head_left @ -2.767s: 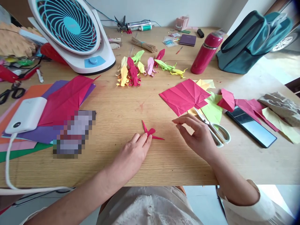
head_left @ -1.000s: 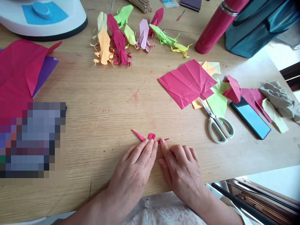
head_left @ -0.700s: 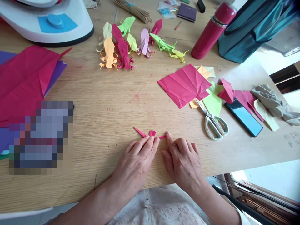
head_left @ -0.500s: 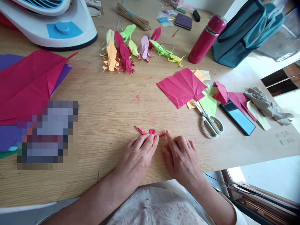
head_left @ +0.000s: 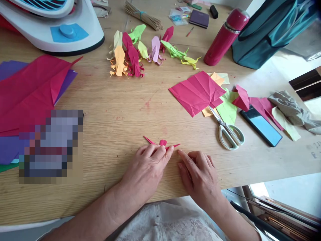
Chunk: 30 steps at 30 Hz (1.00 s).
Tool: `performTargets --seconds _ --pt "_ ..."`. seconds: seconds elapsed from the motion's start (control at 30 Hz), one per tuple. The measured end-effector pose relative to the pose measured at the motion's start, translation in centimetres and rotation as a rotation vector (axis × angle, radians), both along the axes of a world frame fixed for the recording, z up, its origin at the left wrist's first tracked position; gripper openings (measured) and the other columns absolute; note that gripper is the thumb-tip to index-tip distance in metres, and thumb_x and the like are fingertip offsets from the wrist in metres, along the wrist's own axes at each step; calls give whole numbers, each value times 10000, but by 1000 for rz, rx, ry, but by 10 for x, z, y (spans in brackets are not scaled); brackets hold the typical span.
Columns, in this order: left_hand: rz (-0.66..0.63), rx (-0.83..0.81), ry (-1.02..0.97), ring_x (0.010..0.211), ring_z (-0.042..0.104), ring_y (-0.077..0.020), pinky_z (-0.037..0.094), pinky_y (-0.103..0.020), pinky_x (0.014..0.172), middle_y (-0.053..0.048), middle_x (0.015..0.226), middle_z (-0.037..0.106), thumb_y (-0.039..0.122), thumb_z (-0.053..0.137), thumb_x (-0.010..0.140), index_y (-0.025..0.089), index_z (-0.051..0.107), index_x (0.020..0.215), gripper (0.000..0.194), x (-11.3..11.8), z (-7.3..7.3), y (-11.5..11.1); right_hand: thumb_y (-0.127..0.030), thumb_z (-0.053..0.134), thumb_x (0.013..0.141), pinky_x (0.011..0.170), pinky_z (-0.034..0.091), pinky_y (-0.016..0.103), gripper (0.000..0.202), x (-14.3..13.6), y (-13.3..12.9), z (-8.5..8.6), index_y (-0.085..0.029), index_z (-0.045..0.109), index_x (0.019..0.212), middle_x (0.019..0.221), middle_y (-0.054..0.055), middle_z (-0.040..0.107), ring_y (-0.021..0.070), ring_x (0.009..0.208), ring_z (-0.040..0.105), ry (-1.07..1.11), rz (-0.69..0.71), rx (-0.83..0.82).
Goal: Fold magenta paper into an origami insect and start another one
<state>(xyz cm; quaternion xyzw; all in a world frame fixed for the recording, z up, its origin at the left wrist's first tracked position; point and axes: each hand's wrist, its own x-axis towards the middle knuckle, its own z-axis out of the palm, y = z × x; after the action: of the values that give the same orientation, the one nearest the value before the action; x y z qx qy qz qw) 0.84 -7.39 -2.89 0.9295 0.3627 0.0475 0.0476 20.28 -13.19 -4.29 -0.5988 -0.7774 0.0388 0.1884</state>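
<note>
Under the fingers of my left hand (head_left: 147,165) lies a small red folded paper figure (head_left: 163,143), pressed to the wooden table. Two thin pointed limbs stick out of it, one to the left and one to the right, with a short rounded piece between them. My palm and fingers hide the rest of it. My right hand (head_left: 198,170) rests on the table just to the right, index finger stretched toward the right limb and the other fingers bent. A small gap separates that fingertip from the paper, and nothing shows in this hand.
Scissors (head_left: 227,130) lie at right beside creased red paper (head_left: 197,92) and a phone (head_left: 262,125). Several folded paper insects (head_left: 134,62) stand at the back, near a red flask (head_left: 225,38) and teal bag (head_left: 260,40). Red sheets (head_left: 30,90) and a white fan base (head_left: 85,26) occupy the left.
My right index finger has come off the tip of the right paper limb and drawn slightly back. My left fingertips have slid a little to the right along the figure.
</note>
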Motion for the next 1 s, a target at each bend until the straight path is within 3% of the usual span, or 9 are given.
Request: performTargets --seconds 0.47,0.7,0.87,1.0 --pt "39 -49 14 988 555 -234 476 -407 826 -87 1199 657 225 474 995 201 458 1488 494 7 10 3 -197 502 991 764 420 393 335 2 0 0 -143 594 1308 959 96 583 207 817 526 30 -1 -51" --pt "4 -150 82 1060 550 -246 489 -424 868 -67 1221 645 203 461 981 187 487 1455 475 13 29 12 -219 486 1001 774 421 398 334 2 0 1 -161 600 1310 961 97 584 213 824 530 26 -18 -65" --pt "-49 -59 160 1011 574 -224 502 -376 798 -62 1170 663 50 538 887 138 473 1454 578 16 27 16 -208 492 996 765 418 398 340 2 0 1 -151 597 1315 966 103 586 215 822 530 33 -12 -51" --pt "-51 15 161 960 567 -217 490 -364 779 -62 1126 669 48 534 892 142 438 1481 604 15 22 12 -206 497 995 768 418 398 345 2 1 1 -152 593 1322 965 101 586 213 821 534 41 -8 -60"
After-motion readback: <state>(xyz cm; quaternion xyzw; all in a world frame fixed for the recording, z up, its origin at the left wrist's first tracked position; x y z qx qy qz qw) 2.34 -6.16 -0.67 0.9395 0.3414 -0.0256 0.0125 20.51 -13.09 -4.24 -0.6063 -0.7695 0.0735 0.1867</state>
